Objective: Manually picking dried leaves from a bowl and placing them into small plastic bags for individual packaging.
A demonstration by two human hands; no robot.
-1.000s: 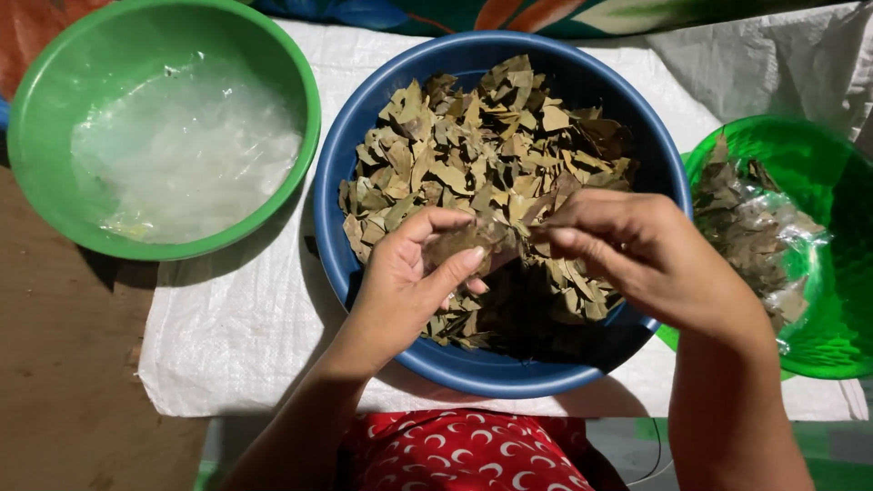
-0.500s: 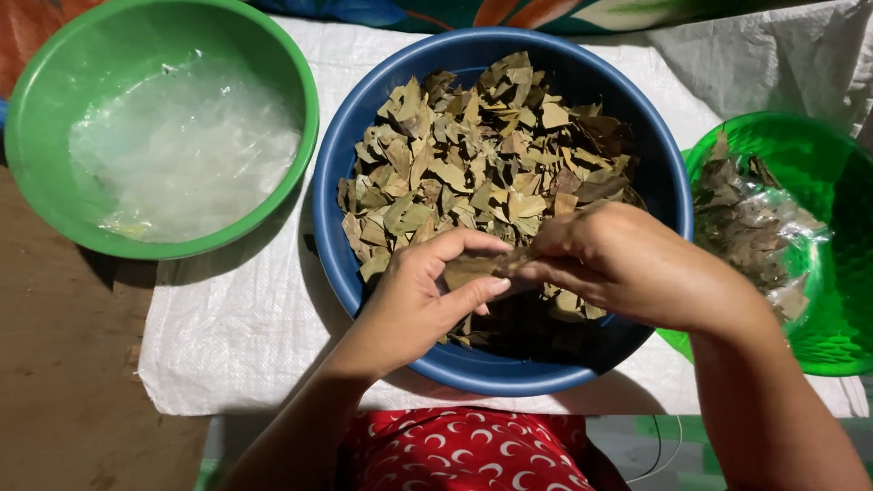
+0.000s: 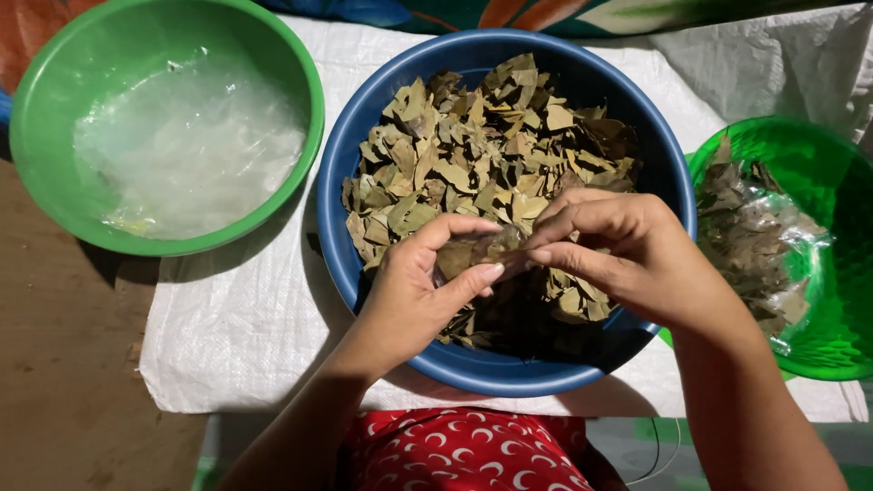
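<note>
Both hands are meeting over the near side of the blue bowl (image 3: 364, 273), and they are sharing one small bunch of dry leaves (image 3: 486, 250). The bunch is sitting right between the two hands, just above the big pile of dry leaves (image 3: 482, 145) that is filling the far side of the bowl.

The left hand (image 3: 418, 291) is coming in from the left with its palm turned up a bit. Its fingers are curling around the bunch and its thumb is pressing on the near end. The right hand (image 3: 627, 250) is coming in from the right, palm down, and its fingertips (image 3: 536, 259) are pinching the other end. The bunch is lying across, left to right, so each hand is holding one end and neither is nearer. Both hands are closed narrow on it.

A green bowl (image 3: 55, 195) with clear plastic in it is sitting well off to the left. Another green bowl (image 3: 818, 164) with leaves in clear plastic is sitting just beside the right wrist. All three bowls are resting on a white woven sheet (image 3: 236, 336)
</note>
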